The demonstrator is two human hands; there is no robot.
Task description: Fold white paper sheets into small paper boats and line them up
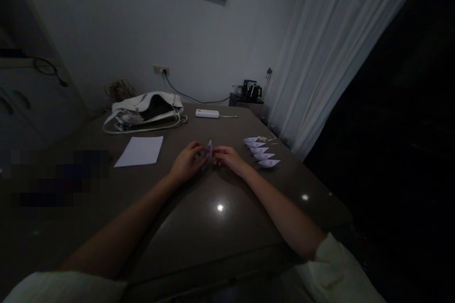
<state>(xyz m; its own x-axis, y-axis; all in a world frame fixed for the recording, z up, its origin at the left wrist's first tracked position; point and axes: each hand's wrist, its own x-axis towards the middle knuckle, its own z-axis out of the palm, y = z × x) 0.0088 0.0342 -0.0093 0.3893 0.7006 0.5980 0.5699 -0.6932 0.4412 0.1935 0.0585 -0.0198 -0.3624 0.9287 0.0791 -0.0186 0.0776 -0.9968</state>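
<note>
"Where is the folded paper [210, 147] held?"
"Upright, at two o'clock from the left hand [187, 163], ten o'clock from the right hand [230, 158]; grasped by both (neither clearly nearer)."

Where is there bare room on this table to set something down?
Bare: between the left forearm and right forearm; also between the white device and the left hand. Crowded: the paper boats and pale bits at right, the white bag and white paper at left.
</note>
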